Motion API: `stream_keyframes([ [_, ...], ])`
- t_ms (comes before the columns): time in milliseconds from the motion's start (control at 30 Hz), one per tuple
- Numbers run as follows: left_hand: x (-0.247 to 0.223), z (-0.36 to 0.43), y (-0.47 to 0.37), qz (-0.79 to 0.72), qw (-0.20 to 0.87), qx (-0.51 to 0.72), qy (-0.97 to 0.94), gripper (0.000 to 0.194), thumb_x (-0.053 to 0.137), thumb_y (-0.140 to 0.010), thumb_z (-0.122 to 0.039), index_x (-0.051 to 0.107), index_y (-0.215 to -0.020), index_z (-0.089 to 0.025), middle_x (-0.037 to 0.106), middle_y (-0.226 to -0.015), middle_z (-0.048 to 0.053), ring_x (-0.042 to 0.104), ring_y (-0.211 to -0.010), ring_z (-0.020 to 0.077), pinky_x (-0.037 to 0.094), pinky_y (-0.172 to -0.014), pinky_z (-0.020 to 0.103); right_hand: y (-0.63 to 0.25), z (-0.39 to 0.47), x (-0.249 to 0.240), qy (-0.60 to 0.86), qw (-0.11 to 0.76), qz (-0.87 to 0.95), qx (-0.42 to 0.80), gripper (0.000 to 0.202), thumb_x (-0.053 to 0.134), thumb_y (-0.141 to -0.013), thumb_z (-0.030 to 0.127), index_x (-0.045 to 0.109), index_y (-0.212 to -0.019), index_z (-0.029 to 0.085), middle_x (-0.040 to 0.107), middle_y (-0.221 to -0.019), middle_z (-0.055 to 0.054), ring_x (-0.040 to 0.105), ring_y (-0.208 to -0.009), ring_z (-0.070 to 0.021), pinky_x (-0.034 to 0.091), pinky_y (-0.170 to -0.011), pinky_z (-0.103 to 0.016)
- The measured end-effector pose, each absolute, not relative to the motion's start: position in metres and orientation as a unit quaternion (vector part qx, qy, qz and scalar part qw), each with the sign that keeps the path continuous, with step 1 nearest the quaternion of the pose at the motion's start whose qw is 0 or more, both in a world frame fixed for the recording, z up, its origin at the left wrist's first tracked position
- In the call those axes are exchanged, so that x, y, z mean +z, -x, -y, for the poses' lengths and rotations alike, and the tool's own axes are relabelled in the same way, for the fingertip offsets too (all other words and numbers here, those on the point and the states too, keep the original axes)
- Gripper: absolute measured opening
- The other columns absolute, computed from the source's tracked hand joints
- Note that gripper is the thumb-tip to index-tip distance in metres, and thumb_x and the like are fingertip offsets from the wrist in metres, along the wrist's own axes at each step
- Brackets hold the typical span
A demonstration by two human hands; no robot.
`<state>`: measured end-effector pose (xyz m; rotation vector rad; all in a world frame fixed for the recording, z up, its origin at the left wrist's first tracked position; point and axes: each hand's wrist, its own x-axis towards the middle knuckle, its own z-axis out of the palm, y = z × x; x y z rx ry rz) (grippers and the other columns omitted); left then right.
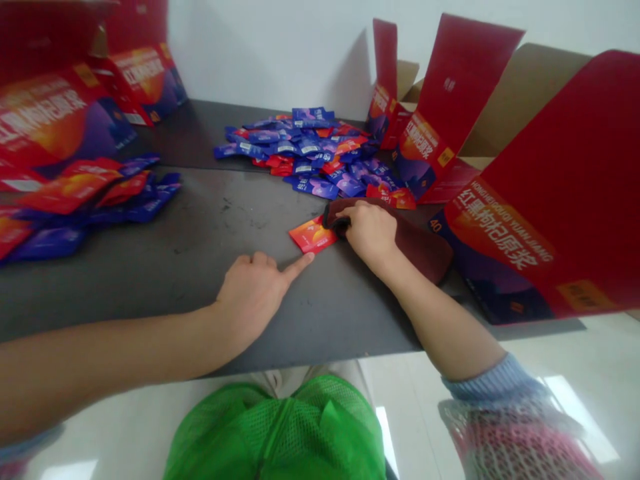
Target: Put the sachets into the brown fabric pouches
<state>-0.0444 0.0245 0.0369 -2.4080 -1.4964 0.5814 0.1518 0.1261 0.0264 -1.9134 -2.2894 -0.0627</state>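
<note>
A red and orange sachet [311,236] lies flat on the dark grey table. My left hand [255,293] reaches in from the left, its index finger stretched out and the other fingers curled; the fingertip touches the sachet's near edge. Closed on a dark brown cloth [423,247], my right hand [371,230] presses it against the sachet's right end, which the cloth covers. The rest of the cloth trails to the right under my wrist. Just beyond lies a pile of blue and red sachets [305,143].
Open red cartons stand at the right, the nearest carton [540,233] close to my right forearm. More open cartons [145,73] stand at the left, with another heap of sachets [85,197] before them. A white wall [270,53] bounds the back.
</note>
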Motion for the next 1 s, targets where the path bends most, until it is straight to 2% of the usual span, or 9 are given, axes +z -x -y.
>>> stream_keyframes([
  [100,0.036,-0.024,0.045,0.518,0.126,0.191,0.824,0.073,0.041,-0.097,-0.003,0.035,-0.162,-0.037,0.075,-0.092,0.013,0.069,-0.084,0.0262,0.044,-0.065,0.031,-0.135,-0.119,0.022,0.628,0.058,0.775,-0.053,0.044,0.038,-0.102,0.016,0.077,-0.121,0.019,0.072,-0.119,-0.017,0.064,-0.108,-0.0329,0.049,-0.08,-0.043],
  [267,0.036,-0.023,0.042,0.532,0.119,0.187,0.817,0.071,0.038,-0.098,-0.003,0.04,-0.16,-0.038,0.076,-0.096,0.015,0.071,-0.086,0.0281,0.045,-0.066,0.032,-0.12,-0.115,0.015,0.435,0.077,0.897,-0.01,0.046,0.041,-0.103,0.019,0.068,-0.138,0.033,0.07,-0.112,-0.008,0.06,-0.102,-0.0257,0.044,-0.079,-0.036],
  [367,0.038,-0.023,0.04,0.54,0.107,0.191,0.813,0.069,0.038,-0.099,-0.004,0.042,-0.159,-0.039,0.077,-0.096,0.014,0.072,-0.086,0.0277,0.045,-0.067,0.031,-0.131,-0.121,0.017,0.35,0.089,0.93,0.076,0.053,0.047,-0.094,0.008,0.07,-0.135,0.034,0.068,-0.103,-0.004,0.06,-0.099,-0.021,0.042,-0.08,-0.031],
  [467,0.04,-0.024,0.04,0.542,0.084,0.189,0.815,0.063,0.039,-0.1,-0.005,0.053,-0.152,-0.039,0.077,-0.092,0.012,0.073,-0.086,0.0284,0.046,-0.067,0.032,-0.148,-0.129,0.019,0.281,0.096,0.938,0.176,0.06,0.051,-0.082,-0.001,0.075,-0.128,0.031,0.067,-0.099,-0.002,0.062,-0.097,-0.0172,0.042,-0.079,-0.027],
  [533,0.042,-0.025,0.04,0.541,0.077,0.186,0.817,0.063,0.039,-0.1,-0.005,0.055,-0.15,-0.04,0.077,-0.09,0.012,0.073,-0.085,0.0287,0.046,-0.066,0.032,-0.158,-0.133,0.02,0.286,0.093,0.933,0.199,0.062,0.051,-0.079,-0.002,0.076,-0.125,0.031,0.068,-0.101,-0.002,0.063,-0.097,-0.0165,0.043,-0.079,-0.026],
  [667,0.045,-0.028,0.04,0.546,0.081,0.2,0.81,0.076,0.04,-0.097,-0.003,0.035,-0.161,-0.043,0.076,-0.086,0.011,0.072,-0.077,0.0256,0.044,-0.063,0.029,-0.176,-0.141,0.024,0.413,0.071,0.899,0.127,0.063,0.051,-0.08,0.001,0.075,-0.126,0.036,0.071,-0.112,-0.004,0.064,-0.106,-0.0206,0.043,-0.081,-0.029],
  [767,0.046,-0.033,0.047,0.536,0.075,0.213,0.814,0.081,0.043,-0.094,-0.001,0.029,-0.163,-0.043,0.075,-0.083,0.009,0.069,-0.072,0.023,0.043,-0.061,0.026,-0.187,-0.144,0.025,0.504,0.051,0.86,0.061,0.063,0.051,-0.082,0.005,0.072,-0.132,0.037,0.07,-0.109,-0.006,0.064,-0.102,-0.0234,0.043,-0.076,-0.031],
  [900,0.041,-0.047,0.067,0.519,0.029,0.224,0.825,0.079,0.045,-0.095,-0.003,0.034,-0.159,-0.049,0.073,-0.072,0.003,0.059,-0.056,0.0169,0.042,-0.06,0.024,-0.185,-0.137,0.022,0.486,0.117,0.865,0.037,0.062,0.047,-0.083,0.003,0.072,-0.132,0.032,0.067,-0.104,-0.006,0.062,-0.105,-0.0229,0.044,-0.077,-0.031],
  [1000,0.035,-0.06,0.082,0.506,0.01,0.166,0.846,0.068,0.048,-0.098,-0.008,0.048,-0.152,-0.048,0.077,-0.085,0.003,0.061,-0.06,0.015,0.043,-0.063,0.023,-0.168,-0.123,0.02,0.401,0.148,0.902,0.052,0.066,0.04,-0.087,0.002,0.068,-0.138,0.033,0.063,-0.101,-0.005,0.059,-0.104,-0.0202,0.044,-0.082,-0.031],
])
